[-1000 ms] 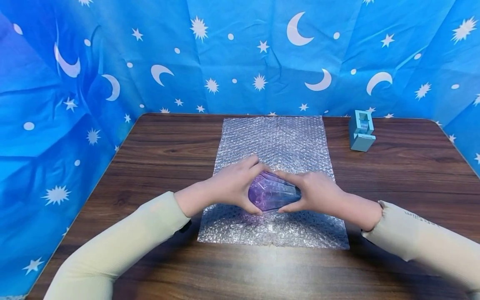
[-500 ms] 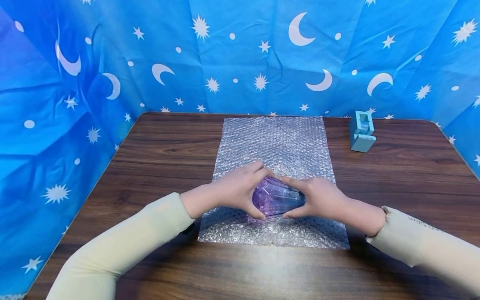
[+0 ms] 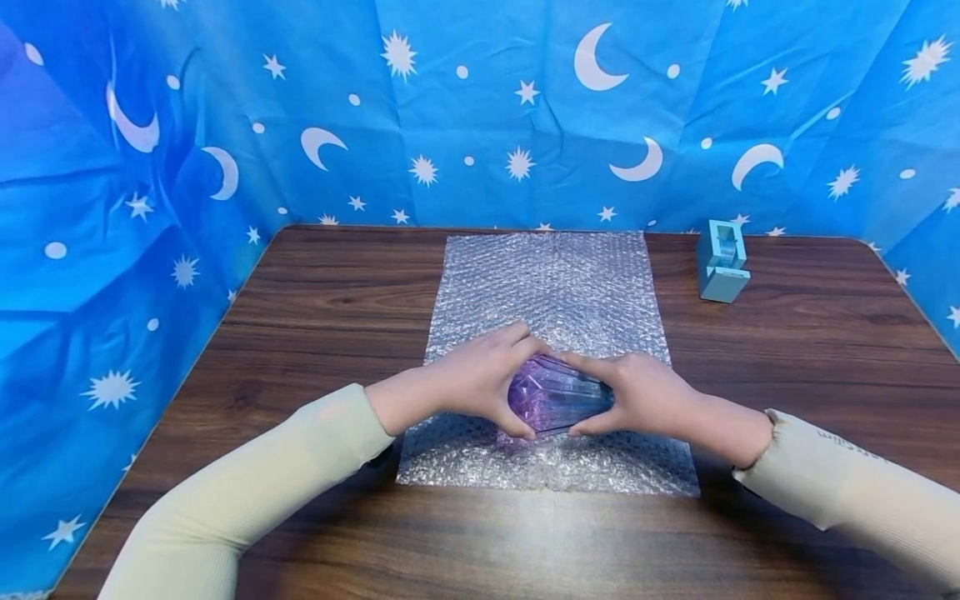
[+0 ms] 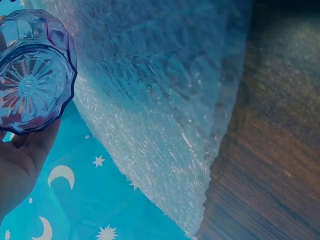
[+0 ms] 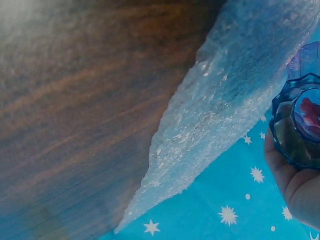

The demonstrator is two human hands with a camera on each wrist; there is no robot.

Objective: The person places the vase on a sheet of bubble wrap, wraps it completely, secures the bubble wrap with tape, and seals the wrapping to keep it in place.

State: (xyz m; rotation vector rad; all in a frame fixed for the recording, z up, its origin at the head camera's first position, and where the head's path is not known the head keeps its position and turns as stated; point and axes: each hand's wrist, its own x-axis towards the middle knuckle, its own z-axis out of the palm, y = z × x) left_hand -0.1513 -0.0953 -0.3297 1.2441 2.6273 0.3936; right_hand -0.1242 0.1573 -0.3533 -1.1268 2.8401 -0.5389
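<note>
A faceted glass cup (image 3: 558, 396), see-through and fading from purple on the left to blue on the right, lies sideways between both hands over a sheet of bubble wrap (image 3: 551, 283). My left hand (image 3: 480, 375) grips its wider purple end. The narrower blue end is held by my right hand (image 3: 648, 396), thumb toward me and fingers on the far side. In the left wrist view a starburst pattern shows in the round end of the glass cup (image 4: 30, 85). A scalloped blue end of the glass cup (image 5: 287, 132) appears at the right wrist view's edge.
A light-blue tape dispenser (image 3: 723, 262) stands at the back right of the brown wooden table (image 3: 315, 283). Blue cloth (image 3: 480, 108) with white moons and stars hangs behind the table and along its sides.
Both hands and the glass cup have shifted slightly right and toward me over the bubble wrap, mostly in the first half second. The bubble wrap and tape dispenser have stayed put.
</note>
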